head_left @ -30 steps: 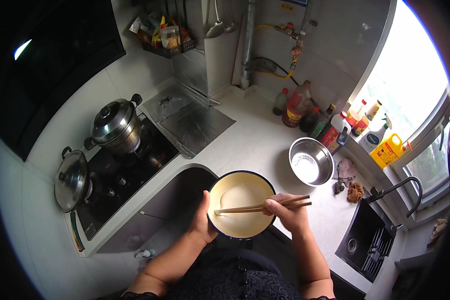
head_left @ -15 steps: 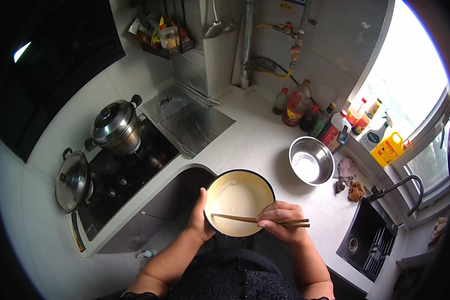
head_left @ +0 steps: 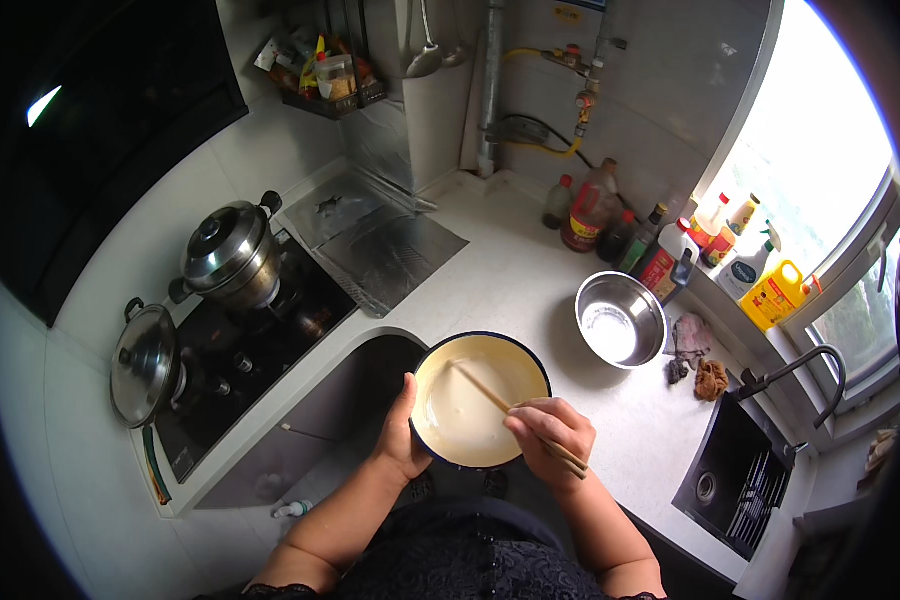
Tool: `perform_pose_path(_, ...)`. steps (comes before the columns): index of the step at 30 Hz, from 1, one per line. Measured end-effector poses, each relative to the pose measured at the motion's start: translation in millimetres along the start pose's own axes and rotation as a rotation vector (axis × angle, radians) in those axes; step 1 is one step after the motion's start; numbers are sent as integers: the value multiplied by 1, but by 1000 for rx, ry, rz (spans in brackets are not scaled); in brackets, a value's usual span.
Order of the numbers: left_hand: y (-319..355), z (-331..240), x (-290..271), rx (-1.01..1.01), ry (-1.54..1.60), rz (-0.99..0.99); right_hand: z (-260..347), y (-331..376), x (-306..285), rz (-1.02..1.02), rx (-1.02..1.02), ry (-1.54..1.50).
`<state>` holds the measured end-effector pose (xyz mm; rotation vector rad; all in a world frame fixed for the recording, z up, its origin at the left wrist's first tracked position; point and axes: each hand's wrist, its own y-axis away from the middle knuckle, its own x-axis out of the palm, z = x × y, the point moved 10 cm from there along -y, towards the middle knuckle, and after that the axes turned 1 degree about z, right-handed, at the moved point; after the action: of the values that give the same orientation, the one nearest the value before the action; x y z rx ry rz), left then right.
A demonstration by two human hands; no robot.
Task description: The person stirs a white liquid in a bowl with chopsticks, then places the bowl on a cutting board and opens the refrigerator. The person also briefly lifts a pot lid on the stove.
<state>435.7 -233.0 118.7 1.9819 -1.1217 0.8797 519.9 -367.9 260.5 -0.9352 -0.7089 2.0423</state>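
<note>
Round cream bowl with dark rim [head_left: 480, 412], lower centre of frame, is gripped at its edge by the left hand [head_left: 402, 432]; wooden chopsticks [head_left: 515, 415] are clamped in the right hand [head_left: 550, 432]. Pale batter looks smooth, mixing judged nearly done; steel bowl [head_left: 620, 320] on white worktop [head_left: 510, 280] sits empty.

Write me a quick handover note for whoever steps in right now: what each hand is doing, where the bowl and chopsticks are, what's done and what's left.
Left hand: grips the rim of the cream bowl, held in front of the body by the white counter edge.
Right hand: holds wooden chopsticks, tips down in the pale batter.
Nearby: empty steel bowl on the counter to the right; two lidded pots on the stove to the left.
Done: batter looks fairly smooth and liquid.
Left: probably more stirring; I can't judge lumps from here.
</note>
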Motion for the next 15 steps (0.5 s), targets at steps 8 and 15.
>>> perform_pose_path(8, 3, -3, 0, -33, -14, 15, -9, -4, 5, 230, 34, -368)
perform_pose_path(15, 4, -8, -1, -21, -10, 6, 3, -4, -6, -34, 30, 14)
